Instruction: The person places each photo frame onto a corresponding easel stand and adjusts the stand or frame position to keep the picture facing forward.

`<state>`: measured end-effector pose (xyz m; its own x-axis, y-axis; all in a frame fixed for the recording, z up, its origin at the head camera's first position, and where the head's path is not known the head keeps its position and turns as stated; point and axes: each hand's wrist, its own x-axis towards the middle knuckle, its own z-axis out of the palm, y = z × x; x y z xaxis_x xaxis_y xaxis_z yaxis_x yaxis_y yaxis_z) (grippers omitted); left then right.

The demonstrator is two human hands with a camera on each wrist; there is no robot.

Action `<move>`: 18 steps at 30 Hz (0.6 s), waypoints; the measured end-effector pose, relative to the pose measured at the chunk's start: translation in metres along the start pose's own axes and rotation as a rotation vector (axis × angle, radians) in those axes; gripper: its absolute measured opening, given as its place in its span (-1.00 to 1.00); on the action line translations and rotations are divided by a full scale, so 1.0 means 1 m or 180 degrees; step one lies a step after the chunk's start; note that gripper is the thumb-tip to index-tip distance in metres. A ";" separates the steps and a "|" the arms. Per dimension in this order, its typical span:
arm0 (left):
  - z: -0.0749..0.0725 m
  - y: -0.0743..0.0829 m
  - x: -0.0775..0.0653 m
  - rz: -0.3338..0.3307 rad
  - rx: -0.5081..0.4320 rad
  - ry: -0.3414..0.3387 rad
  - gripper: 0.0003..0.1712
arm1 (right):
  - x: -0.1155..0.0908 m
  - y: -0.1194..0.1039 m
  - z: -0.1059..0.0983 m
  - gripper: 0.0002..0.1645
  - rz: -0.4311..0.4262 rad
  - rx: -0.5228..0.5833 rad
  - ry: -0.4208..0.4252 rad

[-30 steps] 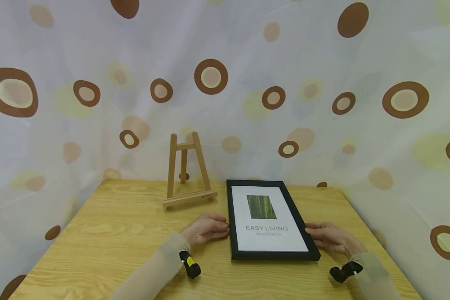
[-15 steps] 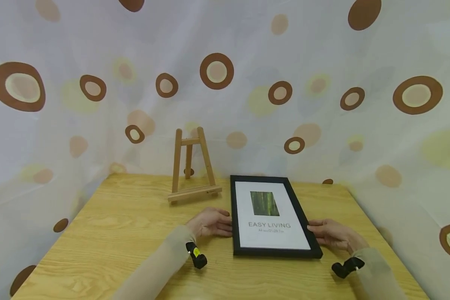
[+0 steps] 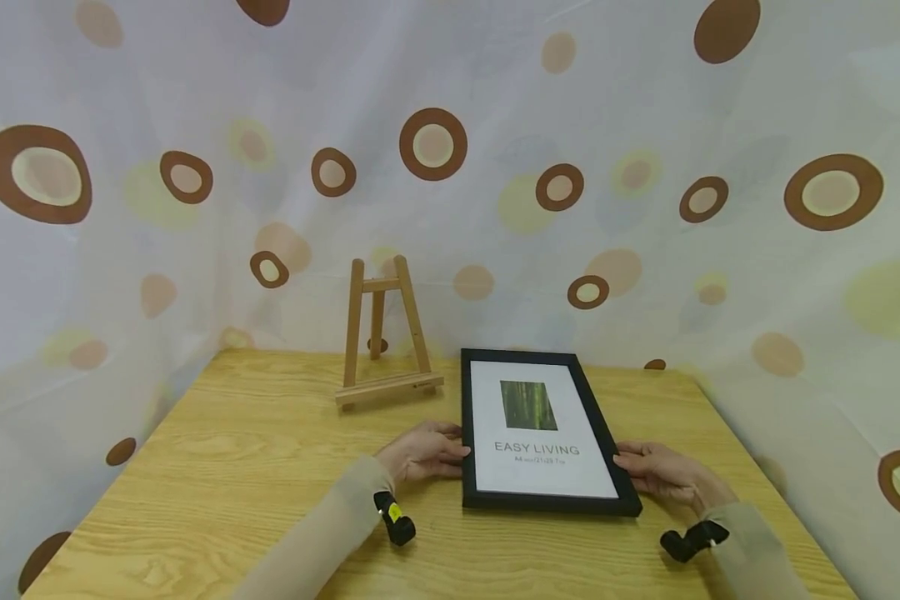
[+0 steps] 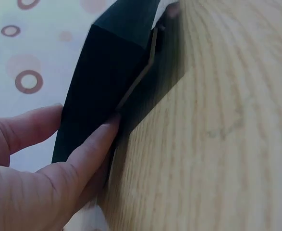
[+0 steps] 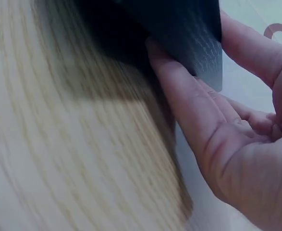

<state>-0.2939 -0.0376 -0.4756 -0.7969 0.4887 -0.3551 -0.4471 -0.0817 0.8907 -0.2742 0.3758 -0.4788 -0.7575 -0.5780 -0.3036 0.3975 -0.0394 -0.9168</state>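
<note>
A black picture frame (image 3: pixel 547 502) lies face up, low over the right half of the table in the head view. Its white insert (image 3: pixel 495 417) bears a small green forest picture and the words EASY LIVING. My left hand (image 3: pixel 423 451) pinches the left side, thumb on top; the left wrist view shows fingers (image 4: pixel 95 144) under the edge. On the opposite side my right hand (image 3: pixel 663 475) grips the rim, with its fingers (image 5: pixel 184 91) reaching beneath. Both wrist views show a gap and dark shadow between the frame's underside and the wood. The fingertips underneath are partly hidden.
A small wooden easel (image 3: pixel 390 388) stands at the back of the wooden table (image 3: pixel 270 433), left of the frame. Behind and at the sides hangs a pale curtain (image 3: pixel 495 242) with brown and beige dots. A black camera is strapped to each wrist.
The head view has shifted slightly. My left thumb has come up onto the frame's left rim, where the fingers lay beside it before. The right hand keeps its hold.
</note>
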 end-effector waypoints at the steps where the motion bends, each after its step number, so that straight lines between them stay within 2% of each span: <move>1: 0.000 0.000 -0.001 0.0006 -0.0034 -0.0001 -0.16 | -0.001 0.000 0.001 -0.07 -0.0003 0.0057 -0.0013; 8: 0.001 0.002 -0.006 0.0155 -0.0114 -0.0015 -0.10 | -0.003 -0.004 0.004 -0.02 -0.0147 0.0173 -0.0132; 13: 0.000 0.006 -0.009 0.0235 -0.0202 -0.0142 -0.10 | -0.002 -0.008 0.003 -0.03 -0.0255 0.0192 -0.0130; 18: 0.000 0.006 -0.015 0.0291 -0.0123 -0.0259 -0.10 | -0.004 -0.010 0.004 -0.05 -0.0321 0.0167 -0.0091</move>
<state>-0.2852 -0.0458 -0.4648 -0.8001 0.5465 -0.2474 -0.3907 -0.1617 0.9062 -0.2737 0.3752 -0.4671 -0.7802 -0.5919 -0.2023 0.3471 -0.1406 -0.9272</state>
